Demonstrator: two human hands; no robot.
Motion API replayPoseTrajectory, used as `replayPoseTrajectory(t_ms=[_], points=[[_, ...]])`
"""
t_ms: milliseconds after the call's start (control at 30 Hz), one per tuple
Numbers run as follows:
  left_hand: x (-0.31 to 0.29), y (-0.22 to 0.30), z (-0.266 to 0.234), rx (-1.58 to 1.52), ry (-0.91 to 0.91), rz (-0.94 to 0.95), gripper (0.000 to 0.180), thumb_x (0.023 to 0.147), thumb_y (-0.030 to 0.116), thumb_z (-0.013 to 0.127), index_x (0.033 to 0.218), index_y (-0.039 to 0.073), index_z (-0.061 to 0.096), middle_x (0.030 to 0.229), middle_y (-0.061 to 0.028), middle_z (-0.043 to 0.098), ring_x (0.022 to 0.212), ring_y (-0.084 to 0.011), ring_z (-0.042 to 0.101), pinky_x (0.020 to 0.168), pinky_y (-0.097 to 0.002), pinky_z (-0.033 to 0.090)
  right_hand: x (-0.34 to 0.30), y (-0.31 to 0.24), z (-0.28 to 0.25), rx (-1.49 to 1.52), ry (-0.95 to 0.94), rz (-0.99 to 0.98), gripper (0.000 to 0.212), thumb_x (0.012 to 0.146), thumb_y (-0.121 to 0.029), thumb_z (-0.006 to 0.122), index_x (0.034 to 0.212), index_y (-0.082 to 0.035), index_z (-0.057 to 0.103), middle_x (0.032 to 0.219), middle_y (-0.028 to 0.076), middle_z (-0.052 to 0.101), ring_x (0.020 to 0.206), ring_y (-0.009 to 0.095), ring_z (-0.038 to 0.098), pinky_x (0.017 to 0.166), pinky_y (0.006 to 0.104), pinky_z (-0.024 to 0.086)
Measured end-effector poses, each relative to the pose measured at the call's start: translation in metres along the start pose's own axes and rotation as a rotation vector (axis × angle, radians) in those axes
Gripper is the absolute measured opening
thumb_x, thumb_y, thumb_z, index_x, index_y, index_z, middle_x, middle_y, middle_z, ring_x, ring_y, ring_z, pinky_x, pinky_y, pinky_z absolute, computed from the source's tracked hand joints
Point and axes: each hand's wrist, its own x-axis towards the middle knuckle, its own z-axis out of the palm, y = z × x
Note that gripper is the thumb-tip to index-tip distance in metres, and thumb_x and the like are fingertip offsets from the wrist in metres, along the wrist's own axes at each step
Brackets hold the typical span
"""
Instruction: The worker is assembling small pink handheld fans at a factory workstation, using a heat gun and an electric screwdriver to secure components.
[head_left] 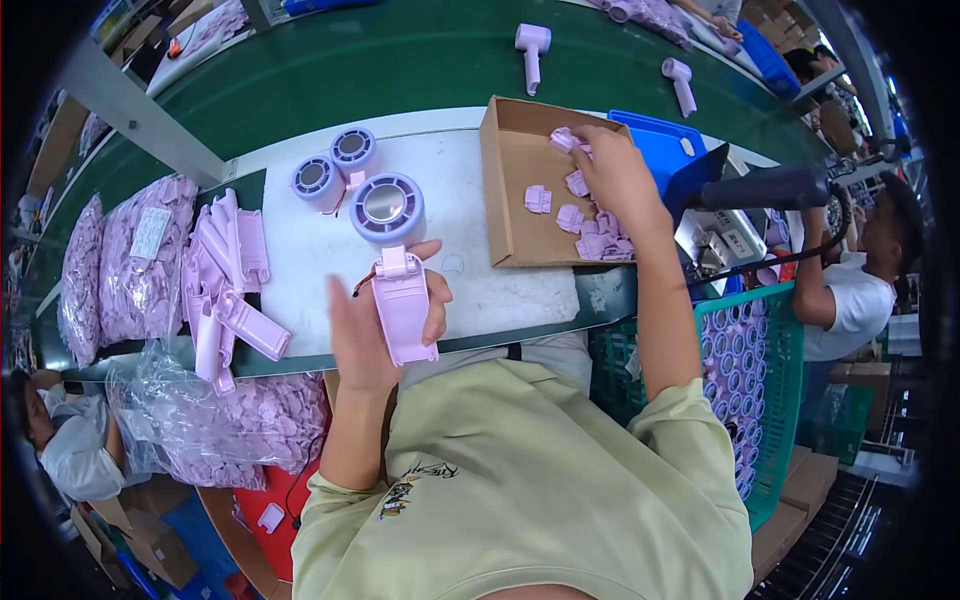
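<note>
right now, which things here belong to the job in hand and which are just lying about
In use:
Pink fan, in the left fingers
Small pink pieces, at the right fingers
Cardboard box holding those pieces
Two fan heads, likely
Loose handle shells, likely

Seemingly just lying about:
Blue tray
Bagged pink parts
Two pink fan bodies on the green belt

The left hand (368, 345) works with its thumb (344, 318) blurred and its palm largely hidden behind a pink handle (404, 318). At the cardboard box (507, 185), the right hand (618, 172) partly masks a small pink piece (565, 139). Print on a bag's white label (150, 232) is too small to read. The right sleeve (690, 430) obscures part of a green basket (786, 390); a far co-worker (718, 17) is cut off by the top edge.
</note>
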Motion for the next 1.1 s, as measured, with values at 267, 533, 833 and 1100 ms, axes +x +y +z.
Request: replayPoseTrajectory(t_ms=[267,533,833,1100], points=[[0.004,0.004,0.014,-0.3,0.015,0.02,0.082,0.097,0.06,0.018,0.144,-0.007,0.026,0.108,-0.0181,0.057,0.073,-0.0177,0.048,0.064,-0.0302,0.04,0.005,0.004,0.028,-0.213,-0.069,-0.06,0.026,0.086,-0.019,0.061,0.104,-0.002,0.065,0.098,0.019,0.065,0.096,0.036,0.059,0.084,0.0441,0.048],[0.007,-0.003,-0.001,0.056,-0.187,0.186,0.06,0.1,0.032,0.04,0.144,-0.006,0.025,0.125,-0.0202,0.054,0.079,-0.0195,0.058,0.07,-0.0311,0.048,-0.009,-0.008,0.002,-0.132,-0.099,-0.073,0.028,0.084,-0.016,0.063,0.108,-0.002,0.063,0.097,0.017,0.066,0.084,0.033,0.064,0.075,0.0411,0.052],[0.027,0.009,0.042,0.366,-0.02,-0.051,0.044,0.096,0.006,0.038,0.138,-0.004,0.034,0.129,-0.0177,0.052,0.108,-0.0253,0.061,0.093,-0.036,0.048,-0.068,-0.122,-0.048,1.146,-0.011,0.118,0.037,0.079,-0.003,0.07,0.115,-0.005,0.063,0.095,0.009,0.065,0.086,0.018,0.067,0.071,0.0258,0.054],[0.035,-0.002,0.053,0.405,-0.006,0.019,0.04,0.092,0.001,0.037,0.132,-0.005,0.039,0.123,-0.0112,0.053,0.112,-0.0166,0.054,0.096,-0.0308,0.044,-0.076,-0.132,-0.032,0.344,0.328,-0.261,0.029,0.073,-0.001,0.074,0.102,-0.003,0.069,0.101,0.01,0.063,0.085,0.022,0.064,0.07,0.0291,0.051]])
